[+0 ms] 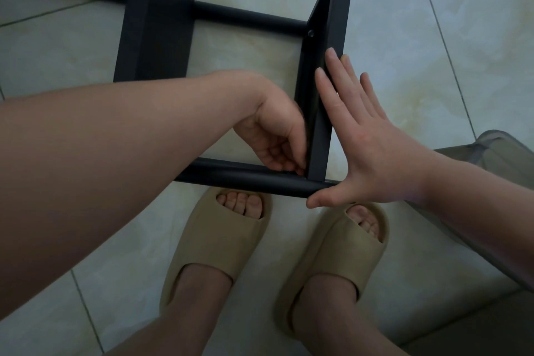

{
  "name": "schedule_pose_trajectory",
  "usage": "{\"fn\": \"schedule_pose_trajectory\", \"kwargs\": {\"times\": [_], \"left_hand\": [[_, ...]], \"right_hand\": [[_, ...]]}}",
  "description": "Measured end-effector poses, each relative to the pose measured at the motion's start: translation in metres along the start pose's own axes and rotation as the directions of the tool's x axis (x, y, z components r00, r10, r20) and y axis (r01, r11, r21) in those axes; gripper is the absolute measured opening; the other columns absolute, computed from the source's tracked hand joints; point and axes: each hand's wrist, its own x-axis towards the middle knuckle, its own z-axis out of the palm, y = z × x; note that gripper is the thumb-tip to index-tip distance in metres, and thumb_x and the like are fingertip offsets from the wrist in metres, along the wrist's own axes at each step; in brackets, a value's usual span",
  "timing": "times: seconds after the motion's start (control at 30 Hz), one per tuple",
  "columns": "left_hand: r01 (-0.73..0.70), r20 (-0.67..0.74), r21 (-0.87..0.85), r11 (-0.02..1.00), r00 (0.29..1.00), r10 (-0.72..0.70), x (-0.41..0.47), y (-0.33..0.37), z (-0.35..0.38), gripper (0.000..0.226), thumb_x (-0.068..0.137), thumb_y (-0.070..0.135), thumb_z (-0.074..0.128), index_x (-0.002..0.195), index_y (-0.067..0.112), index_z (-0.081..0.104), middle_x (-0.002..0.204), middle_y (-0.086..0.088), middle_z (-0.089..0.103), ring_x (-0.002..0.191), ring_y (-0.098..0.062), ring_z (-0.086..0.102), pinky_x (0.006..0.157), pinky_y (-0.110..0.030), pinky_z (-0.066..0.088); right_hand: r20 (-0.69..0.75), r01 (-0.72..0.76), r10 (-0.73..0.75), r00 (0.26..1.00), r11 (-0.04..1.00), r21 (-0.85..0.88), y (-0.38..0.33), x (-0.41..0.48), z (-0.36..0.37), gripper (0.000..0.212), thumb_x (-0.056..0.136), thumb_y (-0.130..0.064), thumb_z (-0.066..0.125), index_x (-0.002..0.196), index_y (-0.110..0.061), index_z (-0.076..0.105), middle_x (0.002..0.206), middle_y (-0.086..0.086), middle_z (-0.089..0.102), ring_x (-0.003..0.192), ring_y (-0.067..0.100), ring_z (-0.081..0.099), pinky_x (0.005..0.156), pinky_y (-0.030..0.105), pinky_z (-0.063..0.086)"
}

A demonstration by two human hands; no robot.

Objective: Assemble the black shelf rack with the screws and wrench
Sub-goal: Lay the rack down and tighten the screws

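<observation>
The black metal shelf rack (161, 23) lay on the pale tiled floor (433, 37), partly built, with one screw head (311, 33) already seated in its flat crossbar (320, 136). My left hand (274, 136) curled into the near corner joint, and I couldn't tell what its grip pinched. My right hand (367, 136), spread flat, braced the bar. I judged that joint unfinished.
</observation>
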Motion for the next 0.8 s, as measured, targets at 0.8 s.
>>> {"fn": "schedule_pose_trajectory", "kwargs": {"times": [0.8], "left_hand": [[0.016, -0.018, 0.081, 0.997, 1.0, -0.014, 0.0022, 0.002, 0.0007, 0.012, 0.091, 0.006, 0.062, 0.086, 0.013, 0.07, 0.071, 0.001, 0.066, 0.063, -0.009, 0.055, 0.069, -0.024, 0.046]], "right_hand": [[-0.013, 0.039, -0.04, 0.999, 0.996, -0.081, 0.0006, 0.0017, -0.0013, 0.146, 0.066, -0.098, 0.047, 0.159, -0.001, -0.008, 0.168, 0.016, -0.017, 0.155, 0.031, -0.019, 0.125, 0.052, -0.007]]}}
